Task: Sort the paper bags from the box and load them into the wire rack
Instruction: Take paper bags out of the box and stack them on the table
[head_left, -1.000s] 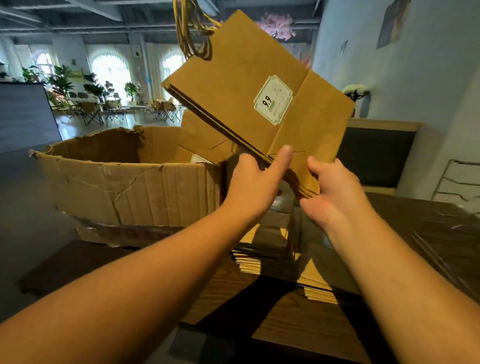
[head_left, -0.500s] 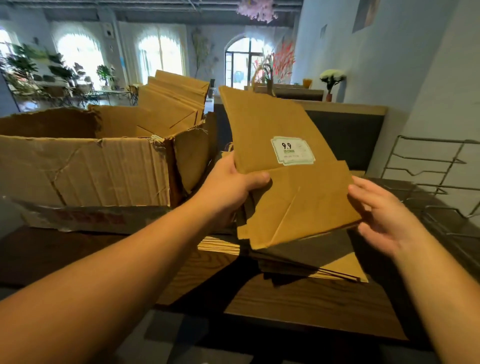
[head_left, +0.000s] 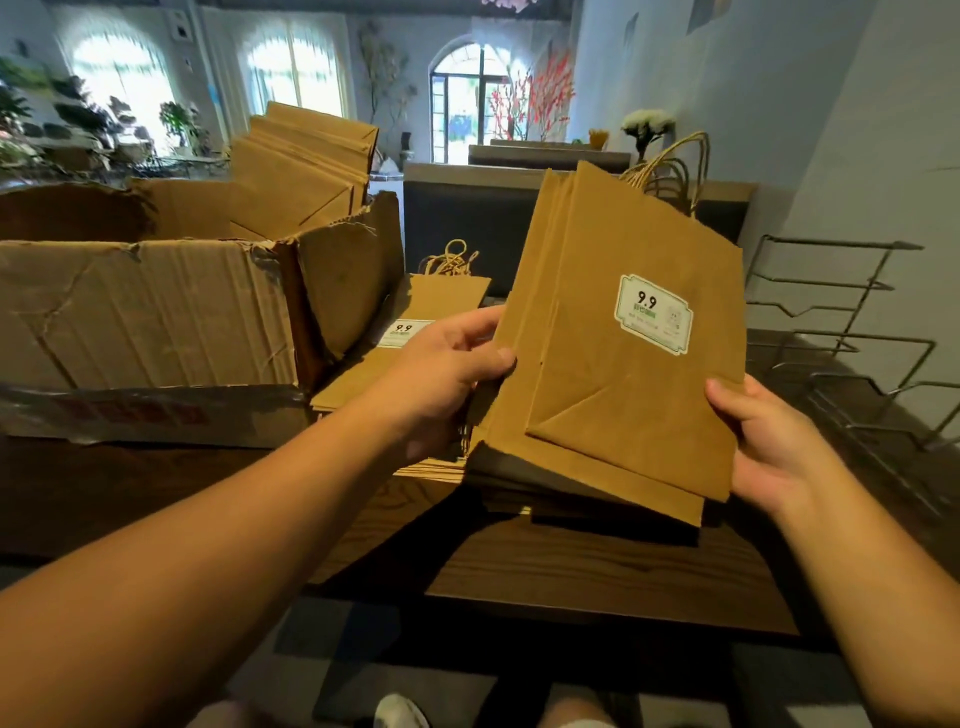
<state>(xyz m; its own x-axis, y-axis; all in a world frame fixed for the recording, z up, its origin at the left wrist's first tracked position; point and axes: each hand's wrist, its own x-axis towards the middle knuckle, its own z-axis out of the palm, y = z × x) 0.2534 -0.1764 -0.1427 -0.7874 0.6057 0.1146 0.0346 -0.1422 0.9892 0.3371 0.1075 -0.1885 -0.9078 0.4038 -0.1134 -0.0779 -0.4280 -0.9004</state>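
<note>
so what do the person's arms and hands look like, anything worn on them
Both forearms are bare up to the frame edge: no sleeves show. The left hand and the right hand are bare too, with no gloves, and no rings, watch or wristband can be seen on the parts in view. The fingernails that show are short and unpainted. No marks or tattoos are visible.

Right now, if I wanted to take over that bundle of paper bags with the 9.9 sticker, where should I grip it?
Probably grip the bundle of paper bags by its two long side edges, low down near the folded bottoms, coming in from both sides as the left hand and right hand do. The bags are flat and stacked, so pinching across the stack should stop them fanning. Avoid the twisted handles; these hang loose.
</note>
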